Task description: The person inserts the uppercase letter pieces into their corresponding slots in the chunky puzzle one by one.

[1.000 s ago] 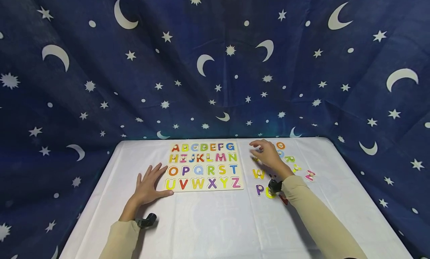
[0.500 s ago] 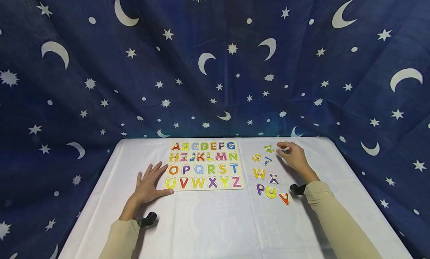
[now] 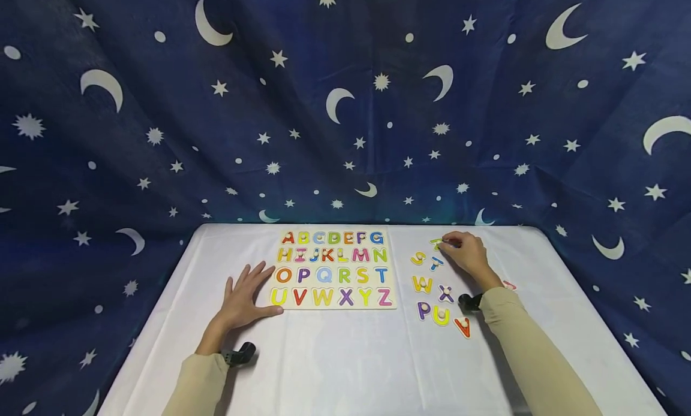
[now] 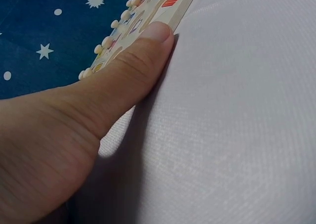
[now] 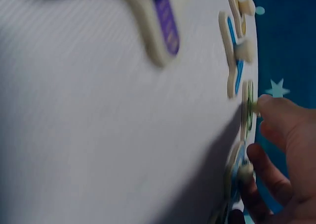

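Note:
The wooden alphabet board [image 3: 335, 278] lies flat on the table. My left hand [image 3: 243, 302] rests at its left side with fingers spread; the thumb [image 4: 155, 33] touches the board's edge in the left wrist view. Letters A to M sit there with knobs; the lower rows show printed letters. My right hand [image 3: 467, 257] is at the loose letters, thumb and finger pinching the knob of the green N piece [image 5: 245, 112], which lies on the table. Its lower fingers are beside a blue letter piece [image 5: 234, 172]. Letters behind the hand are hidden.
Loose knobbed letters lie right of the board: S [image 3: 418, 258], T [image 3: 436, 264], W [image 3: 422, 285], X [image 3: 445, 294], P [image 3: 423, 311], U [image 3: 441, 316] and red V [image 3: 462, 327]. A pink letter [image 3: 510, 285] peeks past the right wrist. A starry curtain [image 3: 345, 134] hangs behind the table.
My right hand moved right from near the N, over the back-right letters, then slightly back left onto the green N piece. The left hand stayed in place. The head view shifted slightly.

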Available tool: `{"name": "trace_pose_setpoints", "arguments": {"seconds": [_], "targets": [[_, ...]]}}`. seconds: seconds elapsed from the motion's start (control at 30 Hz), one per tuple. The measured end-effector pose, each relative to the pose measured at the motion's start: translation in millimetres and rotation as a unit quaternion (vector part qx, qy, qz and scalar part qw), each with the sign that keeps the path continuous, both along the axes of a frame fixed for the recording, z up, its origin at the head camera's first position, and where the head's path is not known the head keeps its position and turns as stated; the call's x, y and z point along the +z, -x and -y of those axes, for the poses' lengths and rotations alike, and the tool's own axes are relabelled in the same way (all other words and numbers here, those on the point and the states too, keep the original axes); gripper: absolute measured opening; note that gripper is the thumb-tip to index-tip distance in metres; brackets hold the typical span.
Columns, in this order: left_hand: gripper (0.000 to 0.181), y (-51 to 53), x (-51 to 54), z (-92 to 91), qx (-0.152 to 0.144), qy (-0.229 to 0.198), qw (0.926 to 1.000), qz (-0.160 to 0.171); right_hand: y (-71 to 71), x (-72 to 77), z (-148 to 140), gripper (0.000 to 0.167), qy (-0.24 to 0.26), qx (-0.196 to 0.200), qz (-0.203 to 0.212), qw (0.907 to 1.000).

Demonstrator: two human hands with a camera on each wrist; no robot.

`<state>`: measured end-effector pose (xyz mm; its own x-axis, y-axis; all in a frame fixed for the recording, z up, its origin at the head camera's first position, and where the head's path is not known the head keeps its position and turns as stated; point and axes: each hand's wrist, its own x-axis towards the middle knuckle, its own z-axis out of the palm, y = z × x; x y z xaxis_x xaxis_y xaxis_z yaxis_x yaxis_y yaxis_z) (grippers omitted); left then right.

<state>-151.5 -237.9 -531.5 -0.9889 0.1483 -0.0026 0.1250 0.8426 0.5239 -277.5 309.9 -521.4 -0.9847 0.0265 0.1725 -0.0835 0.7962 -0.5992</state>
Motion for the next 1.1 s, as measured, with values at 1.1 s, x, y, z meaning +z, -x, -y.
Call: {"name": "trace_pose_setpoints", "arguments": {"seconds": [1.1], "targets": [[0.107, 0.8, -1.0, -1.5, 0.005, 0.002, 1.0, 0.004, 1.4, 17.4, 49.2, 0.02, 0.026, 0.034, 0.005, 0.9991]]}}
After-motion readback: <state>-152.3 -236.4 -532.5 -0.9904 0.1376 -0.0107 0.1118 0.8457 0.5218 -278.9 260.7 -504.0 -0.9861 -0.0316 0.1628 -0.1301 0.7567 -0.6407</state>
